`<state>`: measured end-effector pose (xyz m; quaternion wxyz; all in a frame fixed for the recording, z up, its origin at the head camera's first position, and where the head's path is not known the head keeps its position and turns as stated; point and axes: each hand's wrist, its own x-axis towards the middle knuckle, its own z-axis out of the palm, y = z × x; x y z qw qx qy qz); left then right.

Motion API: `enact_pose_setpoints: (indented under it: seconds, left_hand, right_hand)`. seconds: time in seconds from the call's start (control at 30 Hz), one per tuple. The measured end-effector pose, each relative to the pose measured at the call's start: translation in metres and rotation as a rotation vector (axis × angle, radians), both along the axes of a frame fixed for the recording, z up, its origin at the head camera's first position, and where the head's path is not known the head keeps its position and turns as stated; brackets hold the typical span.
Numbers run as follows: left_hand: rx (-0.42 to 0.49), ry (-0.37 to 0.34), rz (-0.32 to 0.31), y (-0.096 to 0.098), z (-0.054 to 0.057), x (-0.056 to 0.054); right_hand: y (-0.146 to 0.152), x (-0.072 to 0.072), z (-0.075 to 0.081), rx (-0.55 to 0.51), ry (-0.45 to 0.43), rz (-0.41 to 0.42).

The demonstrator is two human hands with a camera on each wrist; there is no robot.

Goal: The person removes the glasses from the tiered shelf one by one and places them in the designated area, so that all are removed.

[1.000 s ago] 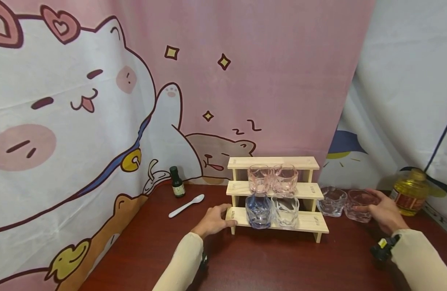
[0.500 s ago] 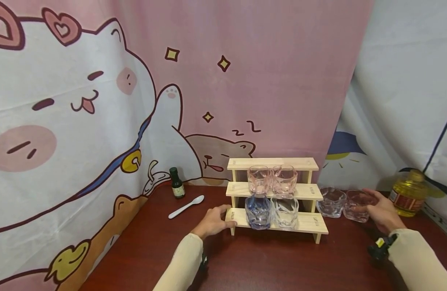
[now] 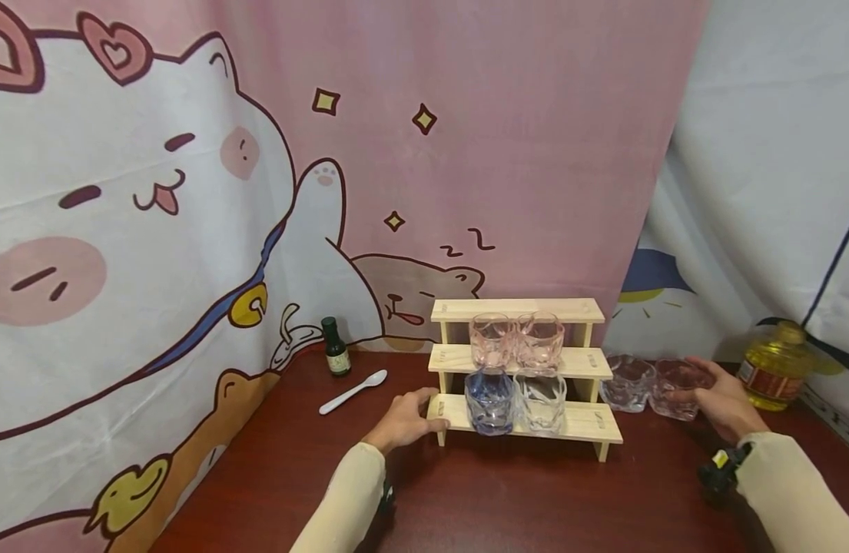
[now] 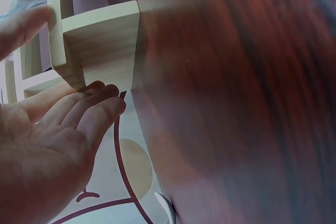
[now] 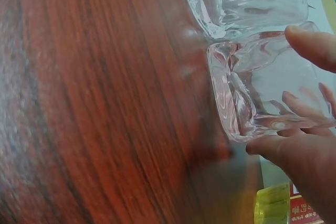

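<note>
1. The pink glass (image 3: 673, 395) is at the right side of the dark red table (image 3: 507, 491), beyond the stepped rack; whether its base bears fully on the wood cannot be told.
2. The right hand (image 3: 728, 399) grips it, thumb on one side and fingers on the other. The head view hides most of those fingers; the right wrist view shows some of them through the glass wall.
3. A clear glass (image 3: 625, 388) stands beside the pink one, between it and the rack; whether they touch is unclear.
4. The left hand (image 3: 403, 418) holds the left end of the bottom step of the stepped rack (image 3: 590, 418), thumb at the front edge, fingers at the back. The left wrist view adds the step's underside and the fingertips there, which the head view lacks.
5. On that bottom step stand a blue glass (image 3: 489, 407) and a colourless glass (image 3: 543, 403); two pale pink glasses (image 3: 540, 342) are on the middle step.
6. Right of the right hand is a yellow oil bottle (image 3: 777, 369); the right wrist view catches part of its red label.
7. Left of the rack lie a white spoon (image 3: 355, 392) and, upright behind it, a small dark bottle (image 3: 336, 349).
</note>
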<state>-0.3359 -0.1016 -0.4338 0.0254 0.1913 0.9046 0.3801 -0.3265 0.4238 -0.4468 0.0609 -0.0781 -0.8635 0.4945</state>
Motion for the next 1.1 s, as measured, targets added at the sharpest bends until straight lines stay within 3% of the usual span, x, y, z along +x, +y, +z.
enact_pose_setpoints:
  seconds: [0.2, 0.33, 0.5, 0.63, 0.87, 1.1]
  left_hand:
    - [0.005, -0.004, -0.001, 0.0, 0.001, 0.0]
    - [0.011, -0.004, -0.004, 0.0, 0.0, 0.0]
    - [0.008, -0.002, -0.005, 0.0, -0.001, 0.0]
    - [-0.002, -0.004, 0.0, 0.0, -0.002, -0.001]
    - [0.017, -0.021, -0.002, -0.001, 0.0, -0.001]
    - [0.002, -0.018, 0.003, -0.001, 0.0, 0.0]
  right_hand:
    - [-0.001, 0.001, 0.006, 0.048, -0.012, 0.006]
    - [-0.001, 0.005, 0.014, 0.157, -0.014, 0.037]
    - [0.0, 0.01, 0.034, 0.323, 0.007, 0.08]
    - [-0.004, 0.014, 0.054, 0.408, 0.052, 0.057]
    - [-0.026, 0.018, 0.083, 0.399, 0.164, 0.034]
    - [-0.056, 0.02, 0.097, 0.355, 0.245, 0.066]
